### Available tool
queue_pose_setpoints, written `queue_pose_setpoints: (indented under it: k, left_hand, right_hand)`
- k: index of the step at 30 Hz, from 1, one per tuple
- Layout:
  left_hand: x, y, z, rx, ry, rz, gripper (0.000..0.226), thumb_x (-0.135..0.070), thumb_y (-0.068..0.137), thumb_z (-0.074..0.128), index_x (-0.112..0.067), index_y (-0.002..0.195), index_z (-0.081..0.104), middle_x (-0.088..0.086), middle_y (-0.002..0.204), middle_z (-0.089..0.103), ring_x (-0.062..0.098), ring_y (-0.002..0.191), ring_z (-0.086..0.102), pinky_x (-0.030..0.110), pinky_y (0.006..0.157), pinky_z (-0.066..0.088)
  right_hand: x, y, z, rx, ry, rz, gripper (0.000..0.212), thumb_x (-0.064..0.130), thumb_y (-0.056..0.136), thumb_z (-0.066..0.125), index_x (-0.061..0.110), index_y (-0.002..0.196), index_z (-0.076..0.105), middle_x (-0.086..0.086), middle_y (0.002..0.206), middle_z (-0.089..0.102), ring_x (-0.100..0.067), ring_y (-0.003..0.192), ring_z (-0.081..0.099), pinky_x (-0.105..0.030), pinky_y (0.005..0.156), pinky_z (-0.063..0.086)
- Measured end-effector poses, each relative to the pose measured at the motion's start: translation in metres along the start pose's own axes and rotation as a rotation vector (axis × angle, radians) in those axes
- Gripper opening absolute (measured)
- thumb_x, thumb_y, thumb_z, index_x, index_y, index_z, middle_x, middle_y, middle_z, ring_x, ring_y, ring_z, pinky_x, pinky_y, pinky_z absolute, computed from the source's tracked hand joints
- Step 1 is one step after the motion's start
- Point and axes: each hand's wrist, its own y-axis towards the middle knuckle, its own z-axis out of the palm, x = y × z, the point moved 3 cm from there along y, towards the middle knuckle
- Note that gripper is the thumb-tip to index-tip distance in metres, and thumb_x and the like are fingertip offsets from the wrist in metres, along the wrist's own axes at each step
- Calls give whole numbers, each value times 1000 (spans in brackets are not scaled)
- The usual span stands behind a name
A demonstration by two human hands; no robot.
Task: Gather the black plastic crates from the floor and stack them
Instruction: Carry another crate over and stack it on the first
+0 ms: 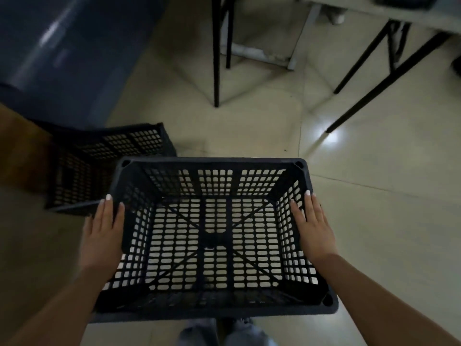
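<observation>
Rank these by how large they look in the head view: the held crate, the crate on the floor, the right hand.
1. Held crate, though nearness to the camera enlarges it.
2. Floor crate, partly hidden; both may truly match in size.
3. Right hand.

An indoor workroom or canteen-like place: glossy tiled floor (374,221), black metal table legs (216,58), dark cabinet (62,58).

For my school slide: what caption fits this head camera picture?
Two hands, left and right, carry an empty black plastic lattice crate above a tiled floor.
</observation>
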Motion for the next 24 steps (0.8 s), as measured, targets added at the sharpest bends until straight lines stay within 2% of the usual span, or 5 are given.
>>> queue_pose_setpoints:
  k: [2, 9, 15, 20, 24]
  left_hand:
    - [16, -26, -31, 3, 1, -92, 92, 6, 69, 65, -4, 149, 21, 16, 158, -9, 27, 147, -10, 50, 115, 12]
    - [54, -122, -97, 26, -40, -343, 83, -11, 87, 50, -15, 152, -3, 13, 154, -27, 26, 144, -23, 49, 117, -1]
    - [93, -240, -82, 50, -131, -609, 77, -10, 90, 46, -18, 152, 2, 12, 156, -23, 25, 145, -20, 49, 114, -11]
    - [110, -356, -53, 137, -140, -825, 88, -7, 86, 52, -18, 151, -7, 13, 156, -25, 26, 145, -21, 48, 115, -10]
    - [123, -457, -28, 229, -153, -968, 95, -7, 82, 56, -17, 151, -9, 14, 153, -31, 26, 143, -25, 41, 95, -36]
  right_hand:
    - [10, 9, -36, -1, -12, -49, 107, 2, 56, 84, 12, 146, 28, -21, 153, 4, -27, 143, -22, -44, 111, 21]
    - [63, 25, -143, 52, -93, -266, 96, 14, 87, 62, 21, 146, -13, -15, 145, -32, -20, 119, -56, -38, 113, -10]
    - [151, 0, -196, 41, -117, -516, 86, 10, 91, 53, 20, 150, -9, -16, 151, -31, -25, 131, -38, -38, 115, -6]
    - [223, -39, -193, -39, -107, -769, 76, 7, 89, 55, 16, 152, 13, -19, 156, -14, -26, 141, -23, -39, 115, 0]
    - [285, -93, -190, -46, -136, -913, 76, 2, 88, 54, 18, 151, 15, -19, 157, -11, -29, 145, -15, -41, 116, 7]
